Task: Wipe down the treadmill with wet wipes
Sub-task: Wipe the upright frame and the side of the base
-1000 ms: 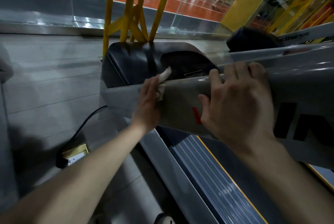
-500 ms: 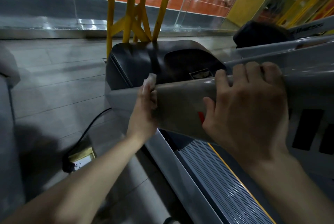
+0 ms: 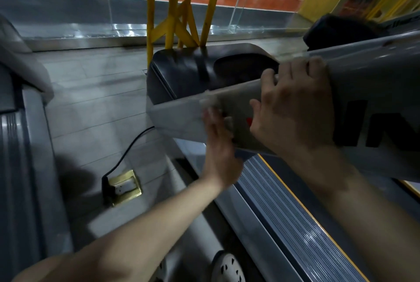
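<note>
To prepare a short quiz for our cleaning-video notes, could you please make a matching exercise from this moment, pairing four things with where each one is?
Things:
1. white wet wipe
2. right hand
3. black power cable
4. yellow metal frame

Places:
A. runs to the brass floor socket
B. stands behind the black motor cover
C. pressed by the left hand against the side of the grey treadmill upright
D. grips the top edge of the grey treadmill upright

Pairs: 1-C; 2-D; 3-A; 4-B
</note>
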Motion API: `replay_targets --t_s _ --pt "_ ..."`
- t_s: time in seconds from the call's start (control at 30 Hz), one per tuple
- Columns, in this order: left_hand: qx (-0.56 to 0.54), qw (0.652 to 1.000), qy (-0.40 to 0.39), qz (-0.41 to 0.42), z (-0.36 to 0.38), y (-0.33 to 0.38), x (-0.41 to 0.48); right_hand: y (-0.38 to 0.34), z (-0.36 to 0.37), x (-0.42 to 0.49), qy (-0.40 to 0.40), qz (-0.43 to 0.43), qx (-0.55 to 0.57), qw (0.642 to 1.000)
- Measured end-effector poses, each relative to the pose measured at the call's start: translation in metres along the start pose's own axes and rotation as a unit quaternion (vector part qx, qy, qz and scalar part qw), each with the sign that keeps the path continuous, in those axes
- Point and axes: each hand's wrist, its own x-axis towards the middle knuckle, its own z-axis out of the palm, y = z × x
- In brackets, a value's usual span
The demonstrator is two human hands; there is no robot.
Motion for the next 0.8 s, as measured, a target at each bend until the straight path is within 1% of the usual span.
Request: replay_targets --t_s 0.07,0.1,0.13,0.2,0.23,0.27,0.3,0.33,0.37,0.4,0.43,0.5,0.53,0.57,0.6,0.63,0.7,0.73,0.77,0.8 --pt "-0.016 0.995 -0.034 0.089 0.001 0.034 -0.025 0.001 0.001 0.0 -0.001 0.002 -0.011 1.0" --pt "-0.012 0.993 -0.045 0.106 0.002 0.031 -0.03 0.001 0.001 0.0 0.001 0.002 -0.014 1.0" --pt "0.001 0.994 -0.044 0.099 0.003 0.019 -0.028 0.0 0.001 0.0 0.007 0.002 -0.009 1.0" --pt "0.018 0.999 -0.027 0.042 0.001 -0.02 -0.012 -0.001 0.001 0.002 0.016 0.001 0.009 1.0" --pt "-0.002 0.999 -0.032 -0.018 -0.001 -0.031 -0.002 -0.002 0.001 0.002 0.014 -0.002 0.015 1.0" --pt "-0.011 0.996 -0.043 -0.083 -0.001 -0.034 0.006 -0.002 0.0 0.002 0.013 -0.005 0.02 1.0" --pt "-0.007 0.99 -0.053 -0.131 -0.001 -0.027 0.009 -0.002 0.0 0.002 0.015 -0.007 0.021 1.0" --pt "-0.011 0.988 -0.06 -0.141 0.002 -0.014 0.006 -0.002 0.0 0.002 0.018 -0.008 0.02 1.0" --pt "-0.013 0.993 -0.047 -0.104 0.005 0.001 -0.003 -0.002 0.001 0.002 0.019 -0.009 0.018 1.0" --pt "-0.009 0.999 -0.036 -0.038 0.009 0.017 -0.017 -0.001 0.002 0.001 0.02 -0.009 0.015 1.0" --pt "-0.011 0.999 -0.047 0.015 0.011 0.03 -0.031 -0.001 0.003 0.001 0.021 -0.008 0.01 1.0" --pt "-0.007 0.994 -0.086 0.073 0.015 0.027 -0.047 0.001 0.004 0.0 0.022 -0.007 -0.005 1.0" --pt "0.001 0.993 -0.084 0.086 0.012 0.017 -0.044 0.001 0.003 0.0 0.021 -0.008 -0.005 1.0" --pt "0.006 0.994 -0.071 0.081 0.007 0.005 -0.036 0.0 0.003 0.0 0.02 -0.008 -0.002 1.0" --pt "-0.008 0.997 -0.06 0.051 0.002 -0.012 -0.026 -0.001 0.003 0.0 0.018 -0.008 0.0 1.0" --pt "-0.027 0.998 -0.057 0.005 -0.001 -0.03 -0.013 -0.001 0.003 0.0 0.017 -0.008 0.001 1.0" --pt "0.001 0.993 -0.078 -0.089 -0.008 -0.054 0.006 0.0 0.003 -0.001 0.016 -0.006 0.003 1.0" --pt "0.013 0.989 -0.089 -0.116 -0.01 -0.057 0.012 0.001 0.003 0.0 0.02 -0.004 0.004 1.0" --pt "0.0 0.987 -0.098 -0.128 -0.012 -0.055 0.013 0.0 0.004 0.001 0.026 -0.008 0.008 1.0" --pt "-0.01 0.988 -0.104 -0.113 -0.012 -0.051 0.009 -0.002 0.005 0.001 0.034 -0.022 0.019 0.999"
